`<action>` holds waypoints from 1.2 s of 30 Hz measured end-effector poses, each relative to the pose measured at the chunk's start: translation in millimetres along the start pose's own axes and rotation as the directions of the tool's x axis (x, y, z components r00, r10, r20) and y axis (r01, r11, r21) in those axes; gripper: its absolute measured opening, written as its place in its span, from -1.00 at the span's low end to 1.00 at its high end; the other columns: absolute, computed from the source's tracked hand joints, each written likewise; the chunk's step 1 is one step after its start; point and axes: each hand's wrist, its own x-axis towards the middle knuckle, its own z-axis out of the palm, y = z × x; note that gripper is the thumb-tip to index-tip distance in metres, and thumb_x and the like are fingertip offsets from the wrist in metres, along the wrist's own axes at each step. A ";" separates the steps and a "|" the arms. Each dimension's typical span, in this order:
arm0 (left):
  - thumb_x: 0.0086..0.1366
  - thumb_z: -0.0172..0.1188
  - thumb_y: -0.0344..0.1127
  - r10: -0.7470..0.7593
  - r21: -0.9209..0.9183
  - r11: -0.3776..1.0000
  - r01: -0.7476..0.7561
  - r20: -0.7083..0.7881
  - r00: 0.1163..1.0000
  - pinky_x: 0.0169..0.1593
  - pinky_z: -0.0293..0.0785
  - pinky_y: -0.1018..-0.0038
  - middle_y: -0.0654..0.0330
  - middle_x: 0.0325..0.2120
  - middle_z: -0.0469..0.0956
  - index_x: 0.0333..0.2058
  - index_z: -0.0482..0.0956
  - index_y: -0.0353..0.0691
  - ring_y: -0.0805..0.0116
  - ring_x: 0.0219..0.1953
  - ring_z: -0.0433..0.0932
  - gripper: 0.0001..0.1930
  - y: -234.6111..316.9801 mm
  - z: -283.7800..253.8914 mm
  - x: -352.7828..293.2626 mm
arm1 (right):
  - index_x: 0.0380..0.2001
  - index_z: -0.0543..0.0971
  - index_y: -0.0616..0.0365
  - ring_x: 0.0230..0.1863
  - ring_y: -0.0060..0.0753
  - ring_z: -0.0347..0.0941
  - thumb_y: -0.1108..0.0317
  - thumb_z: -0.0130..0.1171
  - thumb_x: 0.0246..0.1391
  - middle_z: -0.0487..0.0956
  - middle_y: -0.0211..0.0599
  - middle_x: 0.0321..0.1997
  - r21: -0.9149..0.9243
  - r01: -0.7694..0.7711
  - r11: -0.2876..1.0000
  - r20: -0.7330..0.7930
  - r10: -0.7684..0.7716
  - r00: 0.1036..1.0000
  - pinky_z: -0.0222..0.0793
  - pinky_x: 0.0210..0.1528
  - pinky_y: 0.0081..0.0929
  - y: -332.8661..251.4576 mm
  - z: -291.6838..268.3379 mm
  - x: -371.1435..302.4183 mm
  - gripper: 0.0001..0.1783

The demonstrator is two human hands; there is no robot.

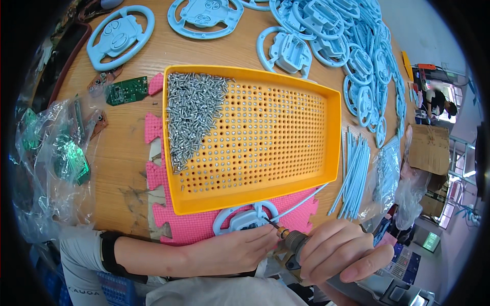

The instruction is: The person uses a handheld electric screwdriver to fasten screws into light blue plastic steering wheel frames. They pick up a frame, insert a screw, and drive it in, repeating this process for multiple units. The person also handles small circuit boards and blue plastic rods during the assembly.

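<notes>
A light blue toy steering wheel [220,223] lies on the pink foam mat just below the yellow screw tray. My left hand [245,251] covers its near edge, with the fingers together and holding it. In my right hand [339,250] is an electric screwdriver [294,240], gripped round its body. Its bit slants up and left onto the wheel, close to my left fingertips. The bit's very tip and any screw under it are too small to make out. A thin light blue rod [301,202] extends from beside the wheel toward the upper right.
The yellow tray [255,200] holds loose silver screws [194,112] at its left and rows of holes. Light blue wheels [326,20] pile up at the back right, above thin rods [352,173]. Left are a green circuit board [126,91] and plastic bags [56,168].
</notes>
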 end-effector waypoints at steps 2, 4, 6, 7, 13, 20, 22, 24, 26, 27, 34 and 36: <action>0.14 0.00 -0.30 -0.003 0.004 1.000 0.003 -0.009 1.000 0.26 0.15 0.37 0.17 -0.13 0.52 -0.07 0.53 -0.37 0.31 0.02 0.41 -0.60 -0.7 -0.6 1.6 | -0.22 0.19 0.22 -0.62 -0.16 0.53 0.27 0.12 0.12 0.56 0.04 -0.58 0.008 -0.004 1.000 0.005 0.004 1.000 0.45 -0.61 -0.34 -1.3 0.3 0.3 -0.63; 0.13 0.00 -0.30 -0.009 -0.002 1.000 0.009 -0.011 1.000 0.25 0.15 0.39 0.17 -0.13 0.52 -0.08 0.53 -0.37 0.31 0.02 0.41 -0.60 -0.8 -1.8 1.3 | -0.23 0.20 0.23 -0.63 -0.17 0.52 0.33 0.12 0.12 0.55 0.04 -0.58 -0.022 -0.007 1.000 -0.037 0.006 0.999 0.45 -0.62 -0.33 -3.1 5.7 0.9 -0.66; 0.13 0.01 -0.31 -0.015 -0.018 1.000 0.015 -0.017 1.000 0.25 0.16 0.40 0.17 -0.14 0.52 -0.09 0.54 -0.37 0.32 0.01 0.41 -0.61 -0.5 -1.5 1.0 | -0.23 0.20 0.23 -0.63 -0.17 0.52 0.35 0.13 0.11 0.55 0.04 -0.58 -0.041 0.014 0.999 -0.036 -0.015 0.999 0.45 -0.62 -0.32 -2.1 7.0 0.6 -0.67; 0.13 0.01 -0.31 -0.019 -0.031 0.999 0.018 -0.022 1.000 0.24 0.16 0.41 0.18 -0.14 0.52 -0.11 0.55 -0.36 0.32 0.01 0.41 -0.62 -0.2 -0.6 0.8 | -0.24 0.21 0.23 -0.64 -0.18 0.51 0.36 0.14 0.10 0.55 0.04 -0.58 -0.046 0.031 0.998 -0.023 -0.032 0.999 0.45 -0.62 -0.32 -0.7 7.3 0.6 -0.67; 0.10 0.03 -0.31 -0.023 -0.059 0.998 0.024 0.011 1.000 0.23 0.17 0.43 0.21 -0.19 0.52 -0.22 0.58 -0.31 0.35 -0.01 0.42 -0.70 -2.2 -3.0 0.5 | -0.23 0.27 0.25 -0.75 -0.35 0.35 -0.13 0.13 0.09 0.42 -0.27 -0.68 -0.122 0.112 0.986 -0.183 -0.133 0.974 0.34 -0.67 -0.42 14.0 25.5 16.5 -0.40; 0.07 0.04 -0.31 -0.068 -0.078 0.995 0.059 -0.117 0.991 0.17 0.21 0.45 0.26 -0.28 0.51 -0.27 0.59 -0.28 0.36 -0.08 0.44 -0.72 -1.7 4.3 -0.9 | -0.32 0.29 0.29 -0.69 -0.24 0.44 0.49 0.11 0.07 0.50 -0.09 -0.63 0.002 0.094 0.996 -0.129 -0.093 0.987 0.40 -0.63 -0.36 19.1 21.9 1.5 -0.79; 0.07 0.04 -0.30 -0.047 -0.114 0.993 0.039 -0.069 0.996 0.20 0.19 0.43 0.25 -0.26 0.52 -0.26 0.59 -0.28 0.36 -0.05 0.44 -0.71 -0.4 4.2 1.2 | -0.36 0.37 0.36 -0.69 -0.26 0.37 0.56 0.10 0.04 0.44 -0.13 -0.63 0.042 0.111 0.993 -0.174 -0.103 0.979 0.29 -0.64 -0.40 19.2 25.2 4.1 -0.87; 0.08 0.04 -0.28 -0.018 -0.113 0.993 0.014 -0.034 0.999 0.21 0.18 0.42 0.23 -0.22 0.52 -0.25 0.58 -0.28 0.35 -0.02 0.43 -0.70 0.4 4.1 1.4 | -0.37 0.42 0.41 -0.71 -0.28 0.32 0.59 0.10 0.01 0.41 -0.15 -0.62 0.087 0.086 0.992 -0.123 -0.075 0.990 0.22 -0.67 -0.43 16.6 20.3 6.8 -0.89; 0.08 0.04 -0.27 0.015 -0.078 0.997 -0.016 -0.012 1.000 0.21 0.19 0.42 0.21 -0.18 0.53 -0.23 0.58 -0.28 0.33 0.02 0.42 -0.69 -1.2 3.7 1.3 | -0.34 0.45 0.45 -0.73 -0.28 0.29 0.62 0.09 -0.01 0.39 -0.18 -0.61 0.138 0.090 0.986 -0.053 -0.083 0.995 0.12 -0.71 -0.48 18.4 15.4 9.2 -0.87; 0.09 0.03 -0.26 0.020 -0.074 0.997 -0.020 -0.001 1.000 0.20 0.19 0.42 0.18 -0.15 0.52 -0.21 0.57 -0.29 0.30 0.04 0.41 -0.67 -3.3 2.2 1.0 | -0.36 0.45 0.44 -0.72 -0.28 0.30 0.60 0.09 0.00 0.39 -0.18 -0.62 0.150 0.113 0.982 -0.055 -0.106 0.993 0.14 -0.71 -0.47 18.4 14.2 10.0 -0.89; 0.17 -0.02 -0.21 -0.049 0.050 0.998 0.048 0.026 0.998 0.09 0.26 0.35 0.07 -0.02 0.46 -0.10 0.51 -0.28 0.12 0.15 0.33 -0.63 -8.2 -8.1 6.6 | -0.30 0.34 0.27 -0.76 -0.36 0.32 0.15 0.06 0.08 0.40 -0.27 -0.71 -0.212 0.219 0.953 -0.218 -0.264 0.940 0.22 -0.69 -0.53 -10.6 -23.2 24.5 -0.64; 0.18 -0.02 -0.22 -0.095 0.030 0.995 0.095 0.030 0.995 0.04 0.28 0.35 0.07 -0.02 0.46 -0.12 0.52 -0.25 0.09 0.15 0.32 -0.65 -7.2 -5.2 3.3 | -0.23 0.34 0.22 -0.76 -0.45 0.26 -0.10 -0.02 0.08 0.38 -0.34 -0.71 -0.293 0.228 0.928 -0.367 -0.330 0.870 0.17 -0.68 -0.57 10.8 -42.3 30.6 -0.47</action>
